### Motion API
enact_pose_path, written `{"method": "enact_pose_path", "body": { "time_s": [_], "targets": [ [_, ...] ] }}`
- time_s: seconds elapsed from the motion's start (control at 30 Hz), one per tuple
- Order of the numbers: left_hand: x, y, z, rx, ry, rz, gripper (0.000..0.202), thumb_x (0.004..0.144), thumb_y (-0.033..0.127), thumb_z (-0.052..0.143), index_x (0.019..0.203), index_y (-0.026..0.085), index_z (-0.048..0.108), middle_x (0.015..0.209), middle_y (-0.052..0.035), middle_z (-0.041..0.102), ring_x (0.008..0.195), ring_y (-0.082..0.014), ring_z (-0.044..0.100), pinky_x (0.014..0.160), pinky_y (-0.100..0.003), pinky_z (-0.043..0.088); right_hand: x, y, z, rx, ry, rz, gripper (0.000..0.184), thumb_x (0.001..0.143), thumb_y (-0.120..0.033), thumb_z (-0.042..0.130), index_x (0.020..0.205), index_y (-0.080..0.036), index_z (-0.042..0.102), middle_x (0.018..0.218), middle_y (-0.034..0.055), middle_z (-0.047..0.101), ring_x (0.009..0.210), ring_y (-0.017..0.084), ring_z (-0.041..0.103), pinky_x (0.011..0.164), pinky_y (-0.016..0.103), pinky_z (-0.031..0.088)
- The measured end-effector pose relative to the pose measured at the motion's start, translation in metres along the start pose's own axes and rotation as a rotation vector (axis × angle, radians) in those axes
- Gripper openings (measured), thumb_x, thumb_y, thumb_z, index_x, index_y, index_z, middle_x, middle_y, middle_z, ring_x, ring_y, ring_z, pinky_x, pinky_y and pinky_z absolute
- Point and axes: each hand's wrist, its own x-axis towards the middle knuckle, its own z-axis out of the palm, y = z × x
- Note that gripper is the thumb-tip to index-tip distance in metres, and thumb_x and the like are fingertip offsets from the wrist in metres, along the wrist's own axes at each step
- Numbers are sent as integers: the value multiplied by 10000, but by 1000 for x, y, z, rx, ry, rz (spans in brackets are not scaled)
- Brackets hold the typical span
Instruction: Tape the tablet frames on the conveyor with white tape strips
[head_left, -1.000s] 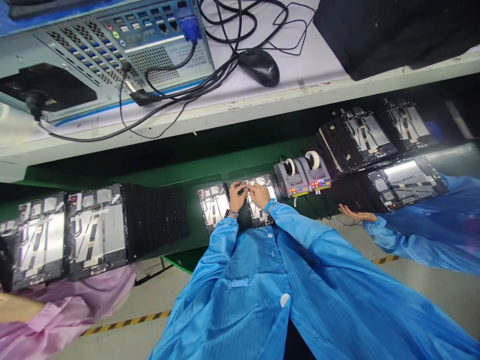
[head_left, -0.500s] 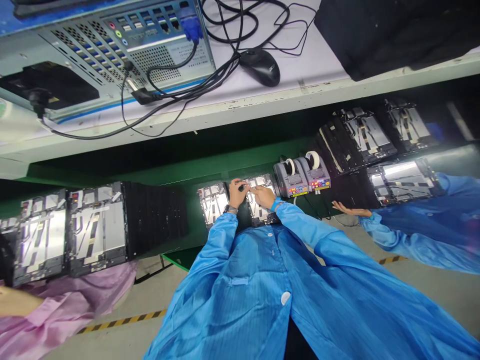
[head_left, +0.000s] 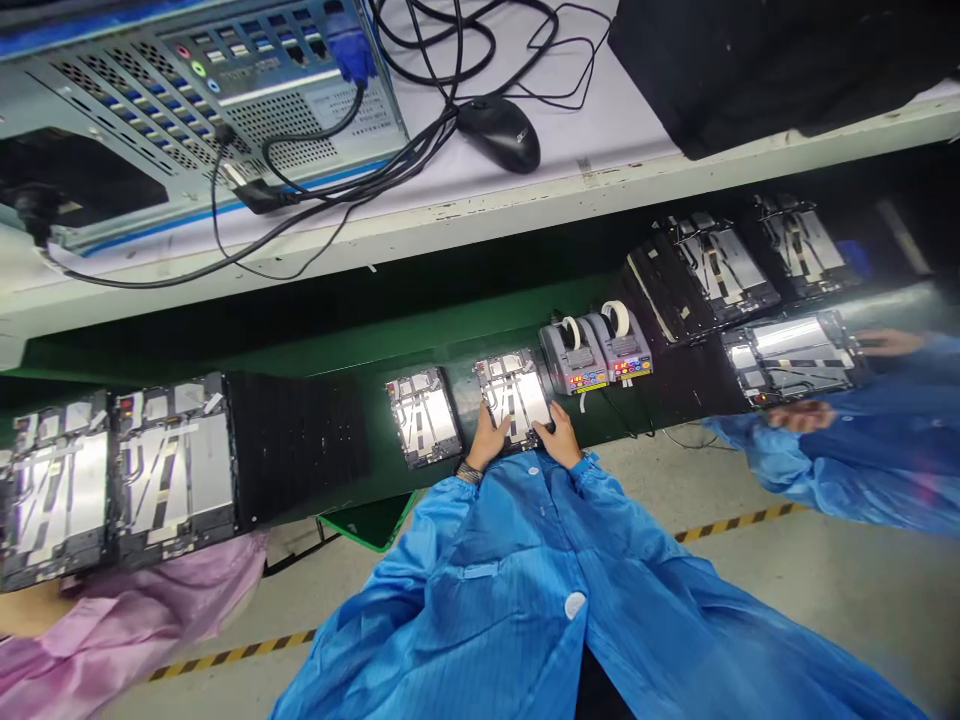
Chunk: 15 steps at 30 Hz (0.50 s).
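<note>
Hands (head_left: 489, 442) at lower corners, metal tablet chassis (head_left: 514, 395)

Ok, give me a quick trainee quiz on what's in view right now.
1. True or false: the left hand and the right hand both touch the same panel.
2. How many tape dispensers stand beside that panel? A) one B) two C) four
3. Fill in the colour: the belt under the panels is ____.

Key: 1 true; 2 B; 3 green.
</note>
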Motion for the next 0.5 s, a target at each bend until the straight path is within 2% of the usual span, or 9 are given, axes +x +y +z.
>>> {"method": "enact_pose_path", "body": {
  "time_s": [0.1, 0.2, 0.27, 0.33, 0.43, 0.5],
  "targets": [
    [-18, 11, 7, -60, 8, -62, 999, 861, 529, 713, 1631, 166, 192, 1734, -157, 186, 1609, -298, 188, 1325, -421, 110, -5, -8, 2, 0, 13, 14, 719, 882, -524, 582, 1457, -91, 562, 1596, 201, 448, 1510, 335, 367, 1262, 505, 292],
    [-23, 22, 9, -172, 50, -31, 947, 832, 470, 764, 1603, 189, 291, 1711, -135, 270, 1611, -288, 185, 1332, -417, 86, -8, -17, -4, 43, -4, 64, 700, 873, -543, 582, 1429, -117, 589, 1505, 198, 555, 1467, 344, 436, 1236, 534, 326],
    [-26, 26, 8, -211, 63, -32, 901, 823, 439, 780, 1575, 188, 353, 1681, -138, 337, 1609, -295, 191, 1333, -433, 84, -10, -24, -11, 82, -31, 80, 642, 866, -520, 585, 1404, -169, 617, 1387, 159, 654, 1396, 333, 517, 1199, 536, 382],
    [-29, 29, 6, -196, 73, -26, 854, 836, 423, 769, 1561, 186, 385, 1659, -140, 378, 1604, -299, 206, 1333, -448, 93, -14, -32, -18, 96, -36, 71, 621, 859, -493, 584, 1409, -207, 616, 1338, 125, 685, 1345, 322, 560, 1170, 532, 419],
    [-36, 31, -6, -139, 109, 23, 816, 885, 428, 716, 1581, 188, 363, 1675, -136, 351, 1598, -288, 233, 1330, -444, 124, -20, -51, -24, 77, -28, 30, 668, 869, -482, 574, 1473, -197, 565, 1415, 129, 635, 1360, 316, 547, 1180, 520, 414],
    [-42, 28, -24, -106, 169, 39, 821, 920, 458, 675, 1610, 196, 315, 1697, -127, 309, 1590, -278, 259, 1324, -436, 158, -21, -69, -19, 65, -65, -27, 703, 885, -476, 574, 1520, -180, 514, 1486, 142, 580, 1409, 315, 505, 1208, 506, 383]
  ]
}}
